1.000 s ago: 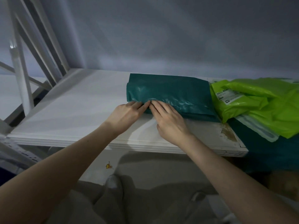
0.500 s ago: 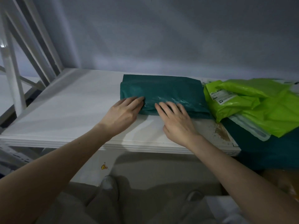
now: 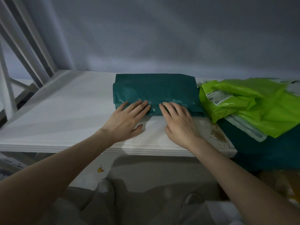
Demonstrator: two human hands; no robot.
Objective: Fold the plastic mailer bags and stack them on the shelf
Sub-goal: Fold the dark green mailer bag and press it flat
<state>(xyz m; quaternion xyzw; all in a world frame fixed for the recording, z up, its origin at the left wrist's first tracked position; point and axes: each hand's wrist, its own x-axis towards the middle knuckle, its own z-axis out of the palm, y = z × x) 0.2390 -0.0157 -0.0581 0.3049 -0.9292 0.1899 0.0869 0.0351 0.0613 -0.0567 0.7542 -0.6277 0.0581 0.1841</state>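
Head view, two hands (image 3: pixel 128 120) (image 3: pixel 180 124), one teal mailer (image 3: pixel 154 88)

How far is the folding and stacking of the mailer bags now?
Done: one dark green bag lies folded on the white shelf. In hand: the left hand and right hand press flat on its near edge. Left: the light green bags to the right lie crumpled, not folded.
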